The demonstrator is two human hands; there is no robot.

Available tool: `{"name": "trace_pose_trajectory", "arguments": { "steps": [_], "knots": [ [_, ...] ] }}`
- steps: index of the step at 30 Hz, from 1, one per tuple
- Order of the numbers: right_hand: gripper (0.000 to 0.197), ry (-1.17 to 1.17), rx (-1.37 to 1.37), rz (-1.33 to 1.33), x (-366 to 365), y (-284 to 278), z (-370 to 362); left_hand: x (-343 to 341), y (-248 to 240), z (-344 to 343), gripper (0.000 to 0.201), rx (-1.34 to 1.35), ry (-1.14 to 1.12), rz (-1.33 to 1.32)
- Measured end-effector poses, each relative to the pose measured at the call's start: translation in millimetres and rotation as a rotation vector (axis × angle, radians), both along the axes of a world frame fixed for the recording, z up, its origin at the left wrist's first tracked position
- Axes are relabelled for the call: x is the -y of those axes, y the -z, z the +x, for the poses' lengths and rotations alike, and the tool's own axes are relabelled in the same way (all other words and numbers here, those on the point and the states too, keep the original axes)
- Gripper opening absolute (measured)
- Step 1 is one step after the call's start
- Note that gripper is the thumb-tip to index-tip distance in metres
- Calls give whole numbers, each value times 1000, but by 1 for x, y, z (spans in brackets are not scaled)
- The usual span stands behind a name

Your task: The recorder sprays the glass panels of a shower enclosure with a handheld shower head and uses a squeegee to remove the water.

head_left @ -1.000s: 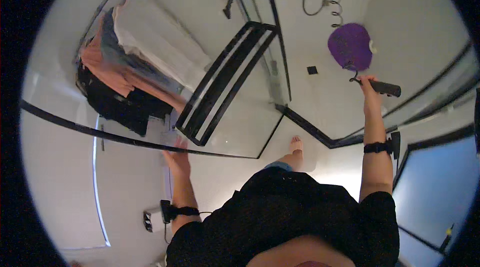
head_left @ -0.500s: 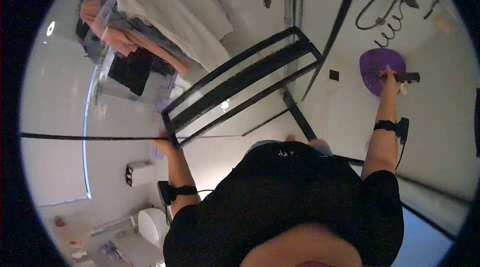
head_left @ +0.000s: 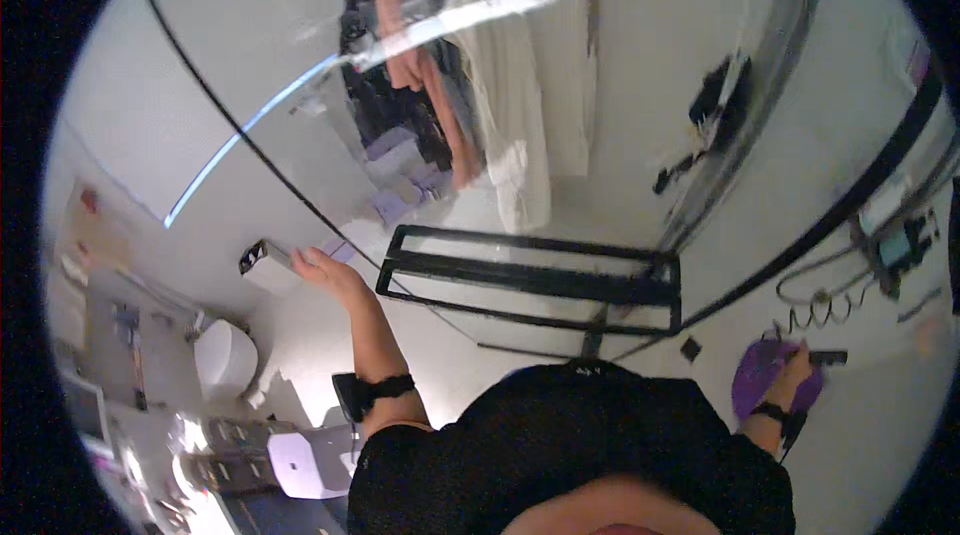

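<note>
The left hand (head_left: pixel 332 276) has been moved farther from the black rack's (head_left: pixel 530 281) left end; its fingers are extended, nothing seen held. A black handle (head_left: pixel 829 358) is gripped by the right hand (head_left: pixel 792 381), overlapping the purple object's (head_left: pixel 748 393) right edge; only one hand is seen occupied.

The person wears a loose, plain black short-sleeved fabric T-shirt (head_left: pixel 600 425) with a wide, rounded neckline and a small whitish marking (head_left: pixel 588 368) in the middle of its far edge, too small to read. Beyond the shirt's left sleeve, a black fabric strap (head_left: pixel 391 387) wraps the forearm and carries a dark, boxy device (head_left: pixel 351 397), with a thin cable (head_left: pixel 354 435) running from it back toward the shirt. Out past the shirt's right side, a matching black band (head_left: pixel 770 412) circles the other forearm, bearing a second dark, blocky unit (head_left: pixel 793 429). The left hand (head_left: pixel 328 272), farther from the shirt than its strap, is bare.
</note>
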State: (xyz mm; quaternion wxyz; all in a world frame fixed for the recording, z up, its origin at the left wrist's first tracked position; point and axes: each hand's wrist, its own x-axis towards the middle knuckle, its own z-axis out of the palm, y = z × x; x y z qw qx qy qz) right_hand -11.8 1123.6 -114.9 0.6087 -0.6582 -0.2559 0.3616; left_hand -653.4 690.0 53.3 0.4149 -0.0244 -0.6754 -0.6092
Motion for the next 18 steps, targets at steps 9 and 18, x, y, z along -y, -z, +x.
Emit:
{"name": "trace_pose_trajectory", "arguments": {
  "steps": [9,18],
  "knots": [
    [18,-296,276,237,-149,72,81,-122,-201,89,79,-481,-45,-428],
    [16,-355,147,321,-168,68,76,-209,-142,214,84,-918,393,-870]
  ]
}}
